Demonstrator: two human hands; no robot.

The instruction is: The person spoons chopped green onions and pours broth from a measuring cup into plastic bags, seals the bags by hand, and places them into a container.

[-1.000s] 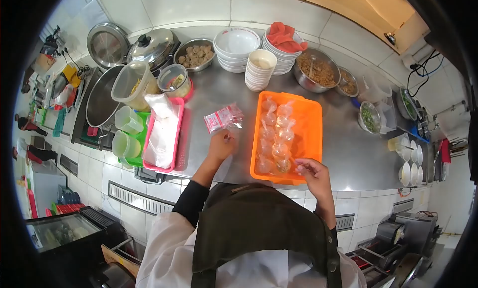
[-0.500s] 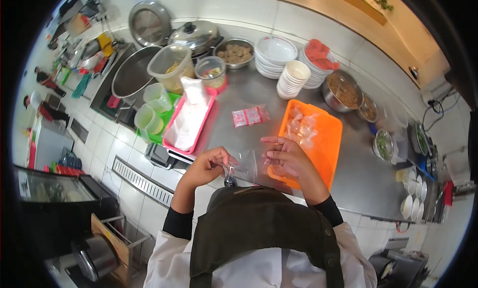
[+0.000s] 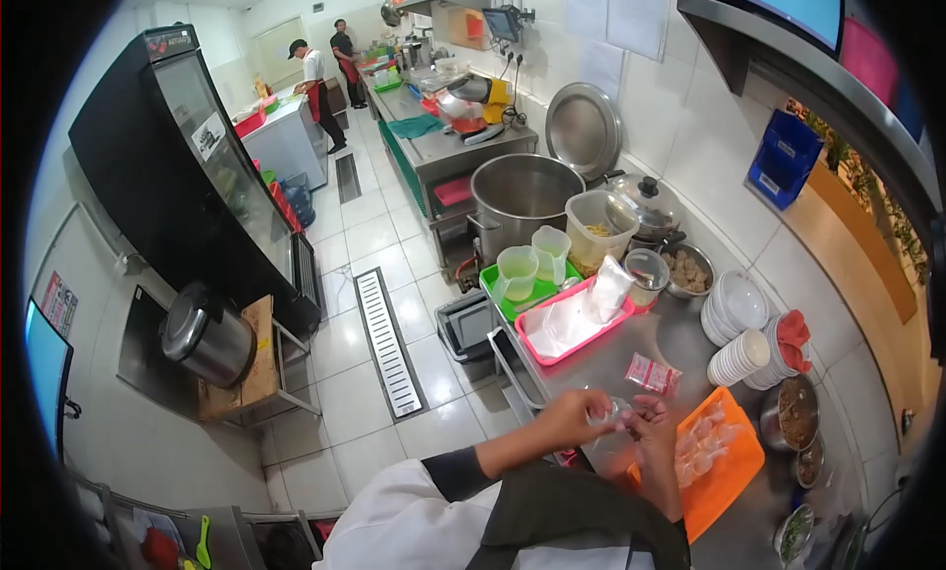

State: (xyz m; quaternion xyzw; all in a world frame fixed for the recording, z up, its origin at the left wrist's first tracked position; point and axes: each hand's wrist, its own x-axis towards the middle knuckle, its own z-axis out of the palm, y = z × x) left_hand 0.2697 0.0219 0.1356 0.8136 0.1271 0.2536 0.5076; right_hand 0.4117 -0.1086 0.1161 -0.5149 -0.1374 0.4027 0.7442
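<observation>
1. Left hand (image 3: 581, 417) up in front of the apron, fingers curled, gripping a clear plastic bag (image 3: 617, 412), crumpled and catching the light!
2. Right hand (image 3: 650, 430) right there with it, fingers bent and closed on the same bag, thumb and fingertips close to the left's.
3. And the bag? Held between the two hands, over the near edge of the steel counter (image 3: 591, 375).
4. Just beside the right hand, an orange plastic tray (image 3: 741, 476), with knotted clear bags (image 3: 698, 447) clustered inside.
5. Just past the hands, a red-and-white printed packet (image 3: 652, 374) lies flat on the steel.
6. Farther along, a pink basket (image 3: 579, 351) full of white sheets (image 3: 572, 324), next to a green tray (image 3: 537, 296) carrying two measuring jugs (image 3: 516, 272).
7. Toward the wall: stacked paper cups (image 3: 737, 359), white bowls (image 3: 734, 306), a red cloth (image 3: 792, 339) draped on another stack.
8. Out beyond, a big steel pot (image 3: 527, 191), and two people (image 3: 315, 82) well away down the kitchen!
</observation>
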